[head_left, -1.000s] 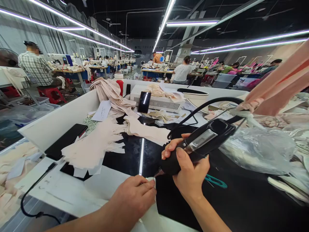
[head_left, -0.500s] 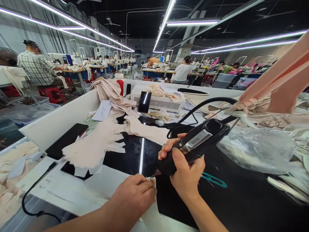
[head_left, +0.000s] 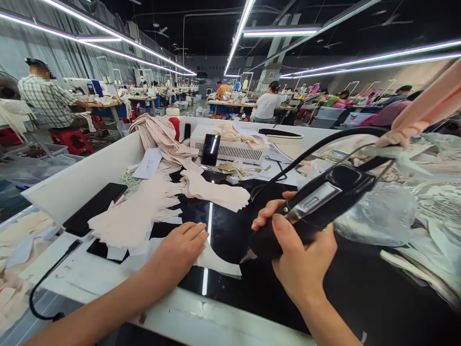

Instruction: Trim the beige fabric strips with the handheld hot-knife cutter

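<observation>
My right hand [head_left: 304, 259] is wrapped round a black corded hand tool [head_left: 317, 202] with a silver plate on its side. The tool's pointed metal tip [head_left: 248, 255] faces down and left, just above the glossy black work surface [head_left: 230, 240]. It hangs by its cord end from a twisted pink cloth strip [head_left: 421, 105]. My left hand [head_left: 180, 252] lies palm down on a curved white piece [head_left: 219, 263], fingers stretched out together. The tool tip is close to this piece's right end, seemingly apart from it. Whether the piece is cloth or paper I cannot tell.
A stack of pale pink cloth pieces [head_left: 126, 216] and another pale strip [head_left: 216, 190] lie beyond my left hand. Behind are a phone [head_left: 211, 150] and a vented white box [head_left: 234, 151]. Clear plastic bags [head_left: 378, 216] sit right. People work at sewing machines beyond.
My right hand has moved the tool to the right, away from my left hand. My left hand has shifted left and away from me, its fingers straighter, and the white piece now lies flat.
</observation>
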The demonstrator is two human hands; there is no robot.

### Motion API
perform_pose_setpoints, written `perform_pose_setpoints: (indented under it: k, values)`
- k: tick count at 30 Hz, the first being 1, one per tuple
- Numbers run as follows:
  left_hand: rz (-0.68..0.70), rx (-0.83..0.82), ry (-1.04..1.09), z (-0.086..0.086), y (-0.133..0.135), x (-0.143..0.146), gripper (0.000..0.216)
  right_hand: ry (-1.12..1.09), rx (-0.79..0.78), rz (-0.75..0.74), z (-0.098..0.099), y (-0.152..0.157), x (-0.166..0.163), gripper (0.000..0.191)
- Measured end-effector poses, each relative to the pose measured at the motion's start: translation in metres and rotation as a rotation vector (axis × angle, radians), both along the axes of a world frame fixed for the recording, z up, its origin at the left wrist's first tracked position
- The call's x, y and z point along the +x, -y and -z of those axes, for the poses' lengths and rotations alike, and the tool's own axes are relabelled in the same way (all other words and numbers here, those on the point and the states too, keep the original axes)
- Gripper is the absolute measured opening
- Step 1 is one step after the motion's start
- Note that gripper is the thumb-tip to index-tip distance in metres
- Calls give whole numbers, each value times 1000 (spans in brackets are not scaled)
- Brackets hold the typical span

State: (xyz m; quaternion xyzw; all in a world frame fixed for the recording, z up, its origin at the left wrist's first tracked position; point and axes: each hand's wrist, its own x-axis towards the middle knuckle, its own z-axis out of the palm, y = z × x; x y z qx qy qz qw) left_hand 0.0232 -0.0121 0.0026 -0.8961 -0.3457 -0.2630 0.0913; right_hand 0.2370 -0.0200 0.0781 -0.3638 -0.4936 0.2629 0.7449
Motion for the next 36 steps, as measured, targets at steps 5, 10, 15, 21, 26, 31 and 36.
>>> perform_pose_setpoints:
  k: [5,10,15,21,26,31,36]
  values:
    - [166,-51,74,-3,23,5,26,-27,29,-33,7,6,3,36]
    - [281,-60,75,-2,31,19,21,-21,49,-56,11,6,1,34]
    - [285,-114,-4,-2,26,27,15,-3,44,-44,17,6,-2,34]
    - [273,-130,-94,-1,23,32,16,3,53,-40,15,8,-5,31]
    - [211,-23,-147,1,22,39,28,11,43,-38,12,9,-6,32]
    - [200,-42,-96,3,18,44,31,14,33,-29,12,8,-7,32]
    - [156,-211,122,-2,16,40,21,21,34,-45,13,8,-7,28]
